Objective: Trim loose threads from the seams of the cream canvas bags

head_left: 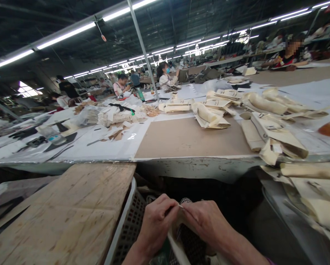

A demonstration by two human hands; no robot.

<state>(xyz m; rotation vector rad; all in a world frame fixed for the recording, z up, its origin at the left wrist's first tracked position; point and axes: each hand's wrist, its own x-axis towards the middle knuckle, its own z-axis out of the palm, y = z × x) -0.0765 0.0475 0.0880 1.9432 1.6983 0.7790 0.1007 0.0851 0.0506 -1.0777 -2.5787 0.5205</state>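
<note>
Low in the head view, my left hand (159, 221) and my right hand (205, 219) meet close together. Both pinch the edge of a cream fabric piece (176, 241) between thumb and fingers. The piece hangs down below my fingertips, over my lap in front of the table. Dark checked cloth (189, 243) shows behind and under it; whether it is joined to the cream piece I cannot tell. My palms and fingers hide most of the held edge.
A worn wooden board (62, 209) lies at left beside a white plastic basket (127, 221). Across the table (192, 138) are several cream fabric pieces (272, 134), a clear bottle (51, 135) and paper scraps (116, 132). More cream pieces (314, 198) lie at right. Co-workers sit farther back.
</note>
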